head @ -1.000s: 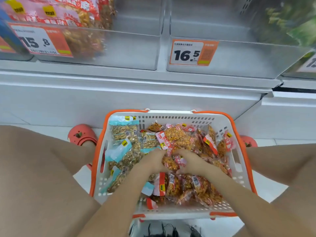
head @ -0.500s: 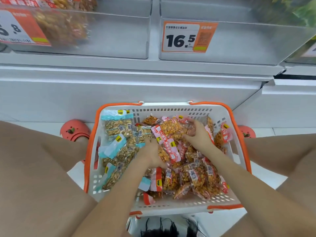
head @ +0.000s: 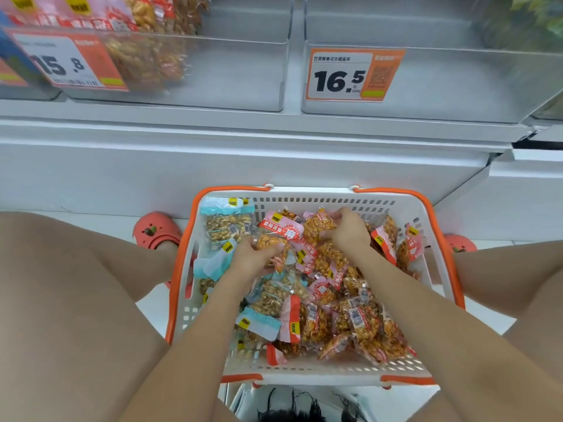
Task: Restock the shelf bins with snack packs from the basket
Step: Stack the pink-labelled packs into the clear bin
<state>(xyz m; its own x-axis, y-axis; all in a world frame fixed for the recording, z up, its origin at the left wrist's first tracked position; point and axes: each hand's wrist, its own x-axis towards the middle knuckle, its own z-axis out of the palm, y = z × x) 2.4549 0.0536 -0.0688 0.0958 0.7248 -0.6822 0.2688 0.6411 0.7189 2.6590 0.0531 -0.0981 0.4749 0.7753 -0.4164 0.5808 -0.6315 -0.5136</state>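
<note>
while both hands' fingers clutch red snack packs [head: 281,231], basket [head: 320,371] floor hidden, far bins blurred

Bin price tags [head: 355,75] read 16.5 and 15.8 [head: 65,63].

The 15.8 tag [head: 71,63] and the packs [head: 143,56] behind it are blurred. The left bin [head: 213,68] runs off the top edge. Both hands' fingertips are buried among basket packs [head: 335,318].
</note>
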